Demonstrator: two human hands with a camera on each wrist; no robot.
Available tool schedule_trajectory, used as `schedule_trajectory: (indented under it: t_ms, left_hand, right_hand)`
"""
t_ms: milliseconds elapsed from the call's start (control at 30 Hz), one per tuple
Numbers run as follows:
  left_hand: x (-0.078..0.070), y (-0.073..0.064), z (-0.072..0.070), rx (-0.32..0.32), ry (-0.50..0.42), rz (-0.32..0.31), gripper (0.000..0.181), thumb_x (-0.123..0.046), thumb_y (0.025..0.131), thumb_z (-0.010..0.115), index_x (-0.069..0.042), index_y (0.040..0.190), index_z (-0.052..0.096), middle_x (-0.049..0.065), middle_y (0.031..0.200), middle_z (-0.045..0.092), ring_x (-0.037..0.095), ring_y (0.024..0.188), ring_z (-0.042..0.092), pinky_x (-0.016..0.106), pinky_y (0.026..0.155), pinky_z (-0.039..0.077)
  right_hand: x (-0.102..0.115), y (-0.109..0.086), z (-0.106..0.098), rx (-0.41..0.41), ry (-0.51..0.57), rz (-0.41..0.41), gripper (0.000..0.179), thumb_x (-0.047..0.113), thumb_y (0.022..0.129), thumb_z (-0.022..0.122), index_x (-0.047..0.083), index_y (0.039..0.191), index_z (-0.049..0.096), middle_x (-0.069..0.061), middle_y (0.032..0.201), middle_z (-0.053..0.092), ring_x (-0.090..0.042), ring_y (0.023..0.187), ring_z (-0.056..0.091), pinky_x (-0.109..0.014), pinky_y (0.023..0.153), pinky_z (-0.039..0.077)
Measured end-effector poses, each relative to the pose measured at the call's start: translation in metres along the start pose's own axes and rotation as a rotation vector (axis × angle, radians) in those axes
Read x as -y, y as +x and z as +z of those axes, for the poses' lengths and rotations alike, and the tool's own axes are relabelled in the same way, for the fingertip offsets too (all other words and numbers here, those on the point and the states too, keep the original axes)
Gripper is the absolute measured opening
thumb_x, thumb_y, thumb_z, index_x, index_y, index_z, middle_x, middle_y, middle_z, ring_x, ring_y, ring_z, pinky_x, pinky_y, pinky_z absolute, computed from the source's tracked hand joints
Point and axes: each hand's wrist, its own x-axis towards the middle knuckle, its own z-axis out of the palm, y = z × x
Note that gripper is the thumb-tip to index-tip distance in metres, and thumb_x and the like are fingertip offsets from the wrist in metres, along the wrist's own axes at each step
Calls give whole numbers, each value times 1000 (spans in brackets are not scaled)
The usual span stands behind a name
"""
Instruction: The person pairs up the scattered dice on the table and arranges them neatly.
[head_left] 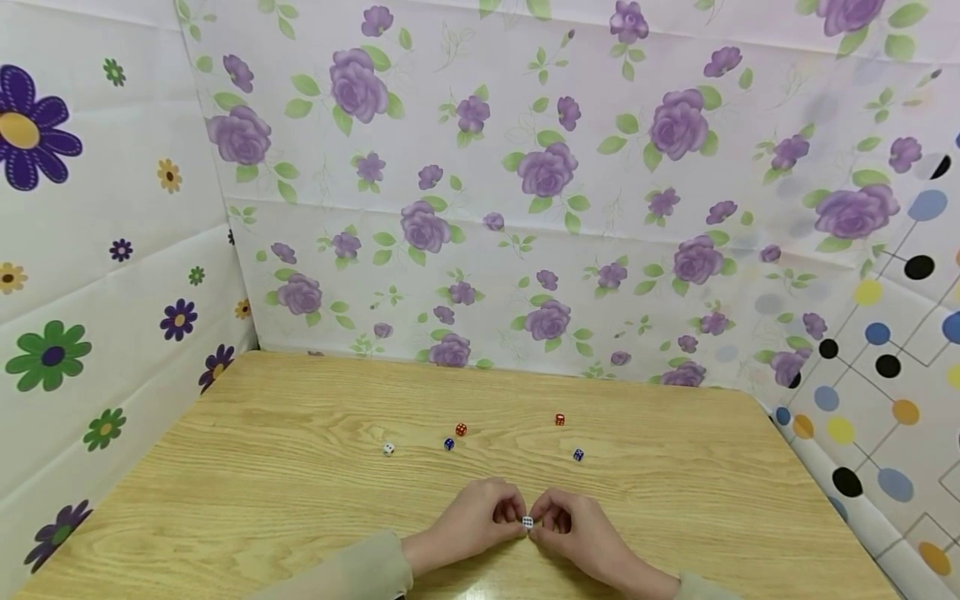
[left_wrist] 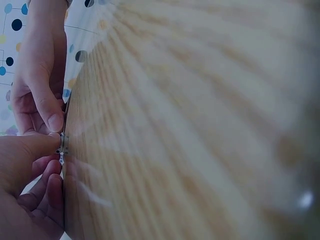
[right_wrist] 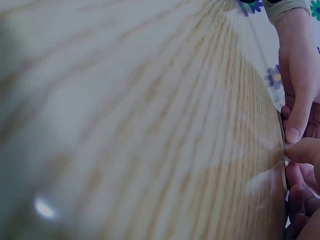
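Observation:
Near the front of the table, a small white die [head_left: 527, 522] with several dark pips on its upper face sits between the fingertips of both hands. My left hand [head_left: 480, 518] pinches it from the left with thumb and index finger. From the right, my right hand [head_left: 581, 532] grips the same die in the same way. In the left wrist view the die [left_wrist: 60, 151] shows only in part, between the left hand [left_wrist: 25, 165] and the right hand [left_wrist: 42, 85]. Fingers cover most of it in the right wrist view.
Farther back on the wooden table [head_left: 300, 492] lie another white die [head_left: 388, 449], a blue die [head_left: 449, 444] close to a red die [head_left: 461, 430], another red die [head_left: 560, 419] and another blue die [head_left: 578, 455]. Patterned cloth [head_left: 480, 208] hangs behind and at both sides.

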Motion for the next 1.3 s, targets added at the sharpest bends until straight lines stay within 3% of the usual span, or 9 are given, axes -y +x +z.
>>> schedule_trajectory:
  t_ms: [533, 1300]
  left_hand:
    - [-1, 0, 0, 0, -2, -3, 9, -18, 86, 78, -15, 85, 69, -4, 80, 64, -5, 69, 52, 12, 65, 45]
    - [0, 1, 0, -1, 4, -10, 9, -18, 85, 78, -16, 85, 69, -7, 79, 63, -6, 69, 51, 12, 66, 45]
  right_hand:
    - [6, -2, 0, -42, -125, 2, 7, 24, 88, 74, 24, 91, 68, 9, 73, 57, 2, 60, 45, -19, 57, 41]
    - [2, -3, 3, -60, -102, 5, 9, 29, 88, 75, 28, 92, 66, 9, 72, 55, 2, 62, 44, -18, 58, 39]
